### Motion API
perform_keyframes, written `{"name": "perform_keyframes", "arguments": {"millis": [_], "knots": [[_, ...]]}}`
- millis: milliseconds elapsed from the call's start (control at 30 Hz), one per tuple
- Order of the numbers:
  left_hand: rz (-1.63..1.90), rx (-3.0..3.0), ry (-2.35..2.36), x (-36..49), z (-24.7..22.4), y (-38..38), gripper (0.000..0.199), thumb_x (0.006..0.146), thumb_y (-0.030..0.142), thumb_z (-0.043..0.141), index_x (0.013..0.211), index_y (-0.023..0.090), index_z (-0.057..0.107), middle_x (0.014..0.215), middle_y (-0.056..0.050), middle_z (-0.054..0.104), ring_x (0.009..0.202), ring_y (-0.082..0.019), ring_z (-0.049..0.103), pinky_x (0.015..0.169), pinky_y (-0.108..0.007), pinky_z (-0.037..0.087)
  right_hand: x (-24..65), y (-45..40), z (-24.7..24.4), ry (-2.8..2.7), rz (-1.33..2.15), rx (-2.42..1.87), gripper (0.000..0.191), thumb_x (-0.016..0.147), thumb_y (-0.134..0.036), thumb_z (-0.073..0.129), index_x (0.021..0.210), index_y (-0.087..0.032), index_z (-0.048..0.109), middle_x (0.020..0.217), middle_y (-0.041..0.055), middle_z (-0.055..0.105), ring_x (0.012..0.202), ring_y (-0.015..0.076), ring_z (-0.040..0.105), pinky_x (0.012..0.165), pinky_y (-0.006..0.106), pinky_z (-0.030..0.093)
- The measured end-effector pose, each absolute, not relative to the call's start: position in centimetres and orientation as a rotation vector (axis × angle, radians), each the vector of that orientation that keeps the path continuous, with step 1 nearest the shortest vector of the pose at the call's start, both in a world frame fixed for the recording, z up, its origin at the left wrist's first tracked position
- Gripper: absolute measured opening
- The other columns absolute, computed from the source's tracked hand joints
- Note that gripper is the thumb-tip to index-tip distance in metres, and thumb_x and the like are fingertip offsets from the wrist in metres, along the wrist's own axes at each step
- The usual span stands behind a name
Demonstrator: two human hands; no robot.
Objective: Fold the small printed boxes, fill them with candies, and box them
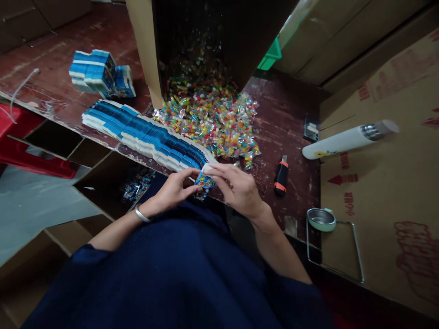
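Close to my body, at the table's front edge, my left hand [177, 188] pinches a small blue printed packet [205, 180] between thumb and fingers. My right hand [238, 187] is closed at the packet's upper right side, its fingertips against a whitish part; what else they hold is hidden. Just beyond both hands ends a long leaning row of blue-and-white packets [147, 132]. Behind that row lies a heap of small clear bags of colourful candies [209, 119], spilling from a tipped cardboard box [146, 45].
Stacked blue packets [92, 71] stand at the back left. A utility knife [281, 176], a white bottle [339, 142] and a small metal bowl [321, 220] are on the right. Below left, an open carton [103, 183] holds filled packets [137, 185], near a red stool [51, 160].
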State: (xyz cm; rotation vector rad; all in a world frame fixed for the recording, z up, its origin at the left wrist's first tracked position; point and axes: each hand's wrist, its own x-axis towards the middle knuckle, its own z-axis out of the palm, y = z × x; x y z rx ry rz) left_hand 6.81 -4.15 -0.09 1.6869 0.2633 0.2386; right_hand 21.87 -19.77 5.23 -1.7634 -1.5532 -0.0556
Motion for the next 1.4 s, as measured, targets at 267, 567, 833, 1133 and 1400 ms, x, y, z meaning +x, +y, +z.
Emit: {"name": "perform_keyframes", "arguments": {"millis": [267,567,833,1133,1400], "knots": [[0.252,1.362,0.271,6.6,0.1,-5.4,0.051,0.084,0.032,0.081,0.128,0.022,0.060,0.098,-0.004,0.067,0.081,-0.015,0.068,0.074,-0.026,0.059,18.7,-20.7,0.8,-0.931,0.230,-1.705,0.015,0.093,-0.034,0.071,0.105,-0.024,0.072,0.111,0.0054,0.077,0.098,0.0230,0.075,0.088,0.038,0.061],[0.306,1.202,0.351,6.9,-0.3,-5.9,0.052,0.073,0.030,0.089,0.109,0.022,0.052,0.097,0.002,0.059,0.072,-0.008,0.064,0.066,-0.019,0.056,17.4,-18.7,0.0,-0.768,0.095,-1.582,0.020,0.091,-0.031,0.074,0.107,-0.025,0.067,0.100,0.0053,0.077,0.096,0.0226,0.074,0.091,0.040,0.059],[0.353,1.339,0.326,6.5,-0.5,-5.4,0.054,0.077,0.027,0.085,0.118,0.023,0.050,0.100,-0.001,0.063,0.074,-0.011,0.068,0.067,-0.021,0.060,19.9,-17.9,1.8,-0.683,0.592,-1.561,0.026,0.075,-0.042,0.086,0.082,-0.022,0.071,0.087,0.0024,0.072,0.082,0.0184,0.068,0.073,0.031,0.055],[0.347,1.508,0.206,5.7,-0.7,-4.9,0.054,0.086,0.026,0.077,0.137,0.024,0.058,0.108,-0.006,0.069,0.081,-0.014,0.070,0.074,-0.026,0.063,20.5,-17.9,1.9,-0.793,0.569,-1.566,0.025,0.081,-0.038,0.082,0.069,-0.021,0.069,0.079,0.0016,0.072,0.078,0.0176,0.067,0.076,0.032,0.054],[0.357,1.424,0.369,5.3,-0.3,-3.8,0.040,0.081,0.034,0.082,0.114,0.018,0.067,0.100,-0.005,0.070,0.083,-0.015,0.070,0.074,-0.025,0.062,20.1,-20.4,1.4,-1.133,0.551,-1.609,0.050,0.089,-0.053,0.073,0.130,-0.026,0.066,0.137,0.0117,0.065,0.127,0.0276,0.063,0.091,0.040,0.062]]}}
